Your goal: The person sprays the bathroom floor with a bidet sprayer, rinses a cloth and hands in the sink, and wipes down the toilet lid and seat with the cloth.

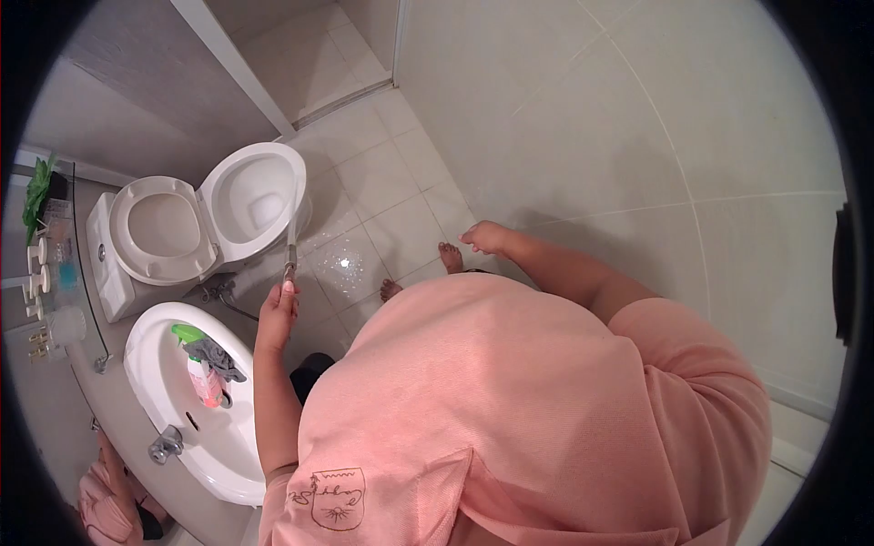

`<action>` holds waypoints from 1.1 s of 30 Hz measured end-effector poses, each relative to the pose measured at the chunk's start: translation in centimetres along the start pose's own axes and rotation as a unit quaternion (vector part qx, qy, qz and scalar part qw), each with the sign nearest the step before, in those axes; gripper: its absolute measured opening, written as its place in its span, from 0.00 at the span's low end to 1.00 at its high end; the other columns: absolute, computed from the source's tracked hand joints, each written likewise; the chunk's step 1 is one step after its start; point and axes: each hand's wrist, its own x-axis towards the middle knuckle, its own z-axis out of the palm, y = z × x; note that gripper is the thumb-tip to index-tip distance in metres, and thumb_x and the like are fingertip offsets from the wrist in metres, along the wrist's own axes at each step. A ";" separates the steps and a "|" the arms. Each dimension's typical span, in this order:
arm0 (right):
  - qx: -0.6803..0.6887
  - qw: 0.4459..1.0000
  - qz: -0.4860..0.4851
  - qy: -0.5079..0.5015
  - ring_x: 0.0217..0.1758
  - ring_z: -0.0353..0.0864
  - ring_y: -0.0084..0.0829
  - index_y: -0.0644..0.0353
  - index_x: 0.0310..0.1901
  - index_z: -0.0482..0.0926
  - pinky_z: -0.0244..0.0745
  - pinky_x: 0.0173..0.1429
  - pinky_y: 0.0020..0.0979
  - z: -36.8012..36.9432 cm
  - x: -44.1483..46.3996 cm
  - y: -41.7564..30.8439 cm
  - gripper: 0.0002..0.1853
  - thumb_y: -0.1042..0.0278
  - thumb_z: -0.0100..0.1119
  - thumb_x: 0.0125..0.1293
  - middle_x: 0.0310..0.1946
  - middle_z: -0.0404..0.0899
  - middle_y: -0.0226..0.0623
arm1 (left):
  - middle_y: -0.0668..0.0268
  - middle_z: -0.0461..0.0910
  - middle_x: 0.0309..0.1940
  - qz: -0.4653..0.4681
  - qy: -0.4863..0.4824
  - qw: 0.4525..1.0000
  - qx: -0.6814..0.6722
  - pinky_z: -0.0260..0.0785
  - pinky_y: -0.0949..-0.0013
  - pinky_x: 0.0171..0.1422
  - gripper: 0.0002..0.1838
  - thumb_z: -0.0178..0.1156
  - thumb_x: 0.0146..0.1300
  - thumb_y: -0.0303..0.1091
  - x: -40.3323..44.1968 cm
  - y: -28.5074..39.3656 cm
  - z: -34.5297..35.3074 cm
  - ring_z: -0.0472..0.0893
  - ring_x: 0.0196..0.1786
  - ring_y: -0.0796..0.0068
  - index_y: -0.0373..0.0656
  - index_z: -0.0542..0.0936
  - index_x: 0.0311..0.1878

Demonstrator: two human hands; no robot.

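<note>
Feed notes, left to right. Raised toilet seat (159, 269); below it in view, a white basin (159, 364) with a spray bottle (208, 387) lying inside, grey cloth (217, 357) against it. Then the toilet bowl (241, 200). My left hand (279, 314) has its grip clamped round a slim grey handpiece (291, 257), upper end near the bowl's rim; contact unclear. Tiled floor (373, 191) glints beyond. My right hand (490, 238) hangs near the wall (592, 109), fingers curled; whether that grip is closed, I can't tell.

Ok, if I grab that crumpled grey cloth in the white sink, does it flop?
Probably: the grey cloth lies in soft folds. It's bunched against the green-topped, pink-and-white spray bottle, so lifting it might nudge that.
</note>
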 end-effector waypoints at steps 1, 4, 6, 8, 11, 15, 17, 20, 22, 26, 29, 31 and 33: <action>-0.006 1.000 -0.006 0.001 0.31 0.67 0.26 0.65 0.48 0.79 0.65 0.33 0.29 0.1 0.4 0.2 0.24 0.49 0.58 0.65 0.31 0.75 0.35 | 0.76 0.65 0.18 0.000 0.001 1.000 0.005 0.54 0.79 0.25 0.22 0.49 0.70 0.55 0.0 -0.1 -0.1 0.62 0.21 0.86 0.43 0.76 0.40; -0.014 1.000 -0.014 -0.006 0.31 0.66 0.26 0.65 0.49 0.79 0.65 0.33 0.29 0.1 1.1 0.6 0.25 0.48 0.58 0.65 0.31 0.75 0.35 | 0.77 0.65 0.18 -0.024 0.003 0.999 -0.022 0.54 0.79 0.24 0.22 0.49 0.70 0.56 0.0 -0.8 0.1 0.62 0.20 0.86 0.44 0.76 0.40; -0.016 1.000 -0.015 -0.012 0.31 0.66 0.26 0.64 0.49 0.79 0.65 0.33 0.30 0.1 1.1 0.5 0.25 0.48 0.58 0.65 0.31 0.74 0.35 | 0.77 0.65 0.18 -0.033 0.001 0.999 -0.026 0.54 0.79 0.24 0.22 0.49 0.70 0.56 0.0 -1.4 0.1 0.62 0.20 0.86 0.44 0.76 0.39; -0.023 1.000 -0.012 -0.008 0.30 0.65 0.27 0.64 0.51 0.79 0.65 0.33 0.30 0.1 1.1 0.3 0.26 0.47 0.57 0.65 0.31 0.74 0.34 | 0.77 0.65 0.19 -0.042 0.001 0.999 -0.030 0.54 0.80 0.24 0.22 0.49 0.70 0.56 0.1 -2.1 0.2 0.62 0.20 0.86 0.44 0.76 0.39; -0.019 1.000 0.004 -0.023 0.31 0.65 0.27 0.63 0.51 0.79 0.65 0.35 0.31 0.0 0.5 -0.1 0.26 0.46 0.57 0.65 0.31 0.74 0.35 | 0.77 0.65 0.18 -0.055 0.005 0.997 -0.051 0.53 0.80 0.24 0.22 0.50 0.70 0.56 0.1 -2.8 0.1 0.62 0.19 0.86 0.44 0.76 0.38; -0.020 1.000 -0.006 -0.020 0.32 0.65 0.28 0.62 0.52 0.79 0.66 0.35 0.31 0.1 0.6 0.0 0.26 0.47 0.58 0.64 0.32 0.74 0.35 | 0.76 0.65 0.19 -0.061 -0.001 0.997 -0.042 0.54 0.80 0.24 0.21 0.50 0.70 0.55 -0.2 -3.1 0.4 0.62 0.20 0.86 0.45 0.76 0.38; -0.025 0.999 0.014 -0.014 0.33 0.67 0.27 0.63 0.52 0.78 0.66 0.36 0.30 -0.1 1.0 0.3 0.26 0.47 0.58 0.64 0.33 0.75 0.35 | 0.76 0.66 0.19 -0.062 -0.002 0.997 -0.048 0.54 0.79 0.24 0.21 0.50 0.70 0.55 -0.1 -3.4 0.5 0.62 0.20 0.86 0.45 0.76 0.38; -0.024 0.999 0.026 -0.024 0.34 0.68 0.27 0.64 0.52 0.78 0.67 0.37 0.30 -0.1 3.2 1.5 0.26 0.48 0.58 0.64 0.34 0.74 0.34 | 0.73 0.67 0.19 -0.052 0.025 0.998 0.017 0.58 0.76 0.26 0.23 0.50 0.69 0.56 0.3 -4.8 0.7 0.65 0.21 0.83 0.43 0.76 0.38; -0.020 0.999 0.018 -0.025 0.35 0.69 0.26 0.65 0.52 0.78 0.67 0.38 0.30 -0.1 3.1 1.9 0.26 0.49 0.59 0.64 0.34 0.75 0.34 | 0.71 0.69 0.20 -0.049 0.068 0.994 0.064 0.61 0.72 0.29 0.25 0.50 0.68 0.58 0.3 -5.6 0.7 0.68 0.23 0.79 0.41 0.77 0.38; 0.000 1.000 0.019 -0.011 0.37 0.70 0.26 0.65 0.52 0.77 0.67 0.40 0.30 0.0 2.8 2.0 0.26 0.50 0.59 0.63 0.36 0.76 0.34 | 0.70 0.70 0.21 -0.069 0.078 0.991 0.085 0.62 0.70 0.32 0.27 0.50 0.67 0.59 0.0 -6.5 0.5 0.69 0.25 0.77 0.40 0.77 0.38; -0.016 0.999 0.043 -0.009 0.37 0.71 0.26 0.65 0.52 0.77 0.68 0.41 0.30 -0.5 2.6 2.1 0.26 0.49 0.60 0.62 0.37 0.76 0.34 | 0.69 0.70 0.22 -0.080 0.061 0.993 0.057 0.62 0.70 0.32 0.27 0.50 0.68 0.59 -0.7 -6.2 1.2 0.69 0.26 0.77 0.40 0.78 0.38; -0.016 0.999 0.037 -0.007 0.37 0.71 0.26 0.65 0.52 0.77 0.68 0.41 0.30 -0.3 2.7 2.3 0.26 0.49 0.60 0.62 0.37 0.77 0.34 | 0.69 0.70 0.21 -0.069 0.027 0.994 0.085 0.62 0.70 0.33 0.26 0.50 0.68 0.59 -1.4 -5.7 1.9 0.69 0.26 0.77 0.40 0.78 0.39; -0.015 0.999 0.031 -0.004 0.38 0.71 0.26 0.65 0.52 0.77 0.68 0.40 0.30 -0.4 3.2 2.6 0.26 0.49 0.60 0.62 0.38 0.77 0.34 | 0.68 0.71 0.22 -0.065 -0.009 0.993 0.093 0.63 0.69 0.34 0.27 0.50 0.68 0.58 -1.2 -6.7 2.8 0.70 0.27 0.75 0.40 0.78 0.40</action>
